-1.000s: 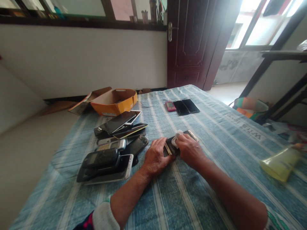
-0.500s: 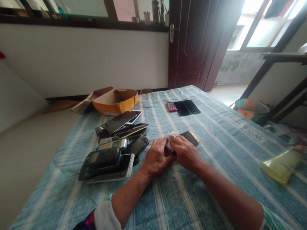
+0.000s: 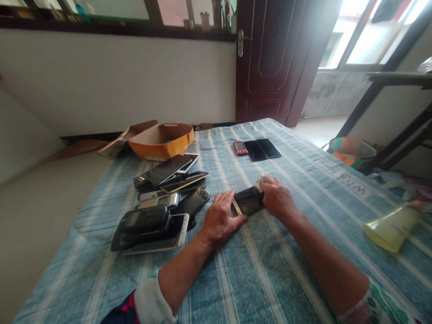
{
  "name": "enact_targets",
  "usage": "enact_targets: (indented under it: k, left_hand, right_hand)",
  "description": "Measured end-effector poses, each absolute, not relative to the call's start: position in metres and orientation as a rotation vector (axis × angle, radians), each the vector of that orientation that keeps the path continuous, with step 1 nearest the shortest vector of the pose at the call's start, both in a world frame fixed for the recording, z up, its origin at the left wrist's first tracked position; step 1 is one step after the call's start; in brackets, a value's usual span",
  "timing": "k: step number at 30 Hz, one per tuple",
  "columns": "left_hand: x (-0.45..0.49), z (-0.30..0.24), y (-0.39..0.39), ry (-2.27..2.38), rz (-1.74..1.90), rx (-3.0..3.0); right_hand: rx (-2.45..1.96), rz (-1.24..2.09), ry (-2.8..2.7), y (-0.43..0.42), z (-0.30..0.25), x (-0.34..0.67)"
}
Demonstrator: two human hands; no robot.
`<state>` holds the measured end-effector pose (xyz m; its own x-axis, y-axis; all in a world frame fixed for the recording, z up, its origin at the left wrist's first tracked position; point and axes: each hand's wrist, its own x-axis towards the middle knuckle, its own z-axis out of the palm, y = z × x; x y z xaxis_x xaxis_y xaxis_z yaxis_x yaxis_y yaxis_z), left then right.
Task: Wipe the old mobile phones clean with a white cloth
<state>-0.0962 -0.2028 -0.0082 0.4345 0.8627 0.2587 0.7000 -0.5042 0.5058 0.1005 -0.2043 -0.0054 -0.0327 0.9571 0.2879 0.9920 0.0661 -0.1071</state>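
A dark-screened smartphone (image 3: 249, 200) with light-coloured ends lies on the striped cloth between my hands. My left hand (image 3: 221, 215) grips its left end, thumb along the near edge and fingers at the far edge. Over the phone's right end, my right hand (image 3: 277, 198) presses a crumpled white tissue (image 3: 263, 179), most of it hidden under the fingers. Left of my left hand is a pile of old phones, with a black handset (image 3: 145, 223) on top of a white-framed smartphone (image 3: 175, 238) and a dark phone (image 3: 194, 203) beside them.
An open orange cardboard box (image 3: 165, 146) stands at the back left, behind the pile. Further back lie a small red phone (image 3: 240, 148) and two black smartphones (image 3: 263, 149) side by side. A yellow translucent pouch (image 3: 391, 228) is at the right. The striped cloth (image 3: 303, 180) covers the whole surface.
My right hand has slid rightward along the phone with the tissue, uncovering the screen's left part and covering its right end. My left hand stays at the left end.
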Motion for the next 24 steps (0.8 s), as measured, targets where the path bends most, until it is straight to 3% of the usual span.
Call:
enact_targets:
  k: [12, 20, 24]
  left_hand:
    - [-0.095, -0.012, -0.198, 1.354, 0.709, 2.432]
    - [-0.094, -0.009, -0.197, 1.327, 0.7, 2.474]
    - [-0.092, -0.009, -0.196, 1.327, 0.699, 2.487]
  right_hand:
    - [-1.648, 0.025, -2.403, -0.239, 0.014, 0.071]
    - [-2.011, -0.035, -2.193, -0.232, 0.019, 0.098]
    - [-1.936, -0.025, -2.197, -0.232, 0.017, 0.105]
